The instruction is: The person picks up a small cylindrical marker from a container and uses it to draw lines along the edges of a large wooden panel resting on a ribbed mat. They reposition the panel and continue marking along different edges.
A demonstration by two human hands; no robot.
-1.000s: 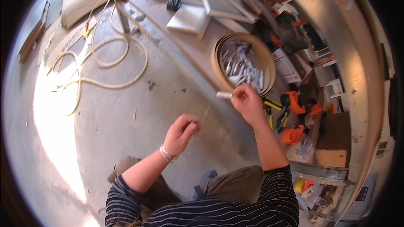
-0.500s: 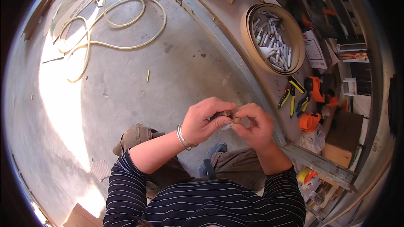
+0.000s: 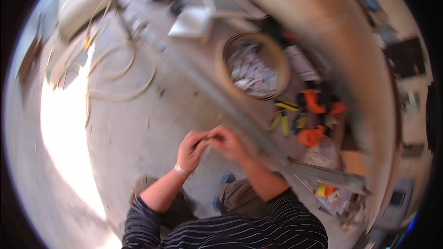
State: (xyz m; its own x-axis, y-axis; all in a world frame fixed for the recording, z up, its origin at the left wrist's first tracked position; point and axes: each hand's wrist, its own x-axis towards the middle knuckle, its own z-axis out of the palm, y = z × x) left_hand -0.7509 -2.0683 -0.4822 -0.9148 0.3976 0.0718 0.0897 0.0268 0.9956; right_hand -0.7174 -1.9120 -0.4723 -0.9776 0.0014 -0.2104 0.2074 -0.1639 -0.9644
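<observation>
Just beyond your knees, over the concrete floor (image 3: 170,110), your left hand (image 3: 188,151) and right hand (image 3: 227,143) come together at the fingertips. Each grip is drawn into a narrow pinch; something small and dark (image 3: 205,139) shows where they meet, but blur hides its shape, and you cannot tell whether either hand has closed on it. Your left wrist wears a pale bracelet (image 3: 181,170). Reckoned from your hands, the worktop (image 3: 205,60) spreads from 12 to 3 o'clock behind a grey metal rail (image 3: 220,99). At 1 o'clock stands a round tan tub (image 3: 282,64) holding many white tubes (image 3: 251,67). At 2 o'clock, near the tub, lie yellow-and-black hand tools (image 3: 286,105); at 3, orange pieces (image 3: 311,136) beside clear plastic (image 3: 323,154). A pale hose (image 3: 121,99) loops across the floor at 10.
</observation>
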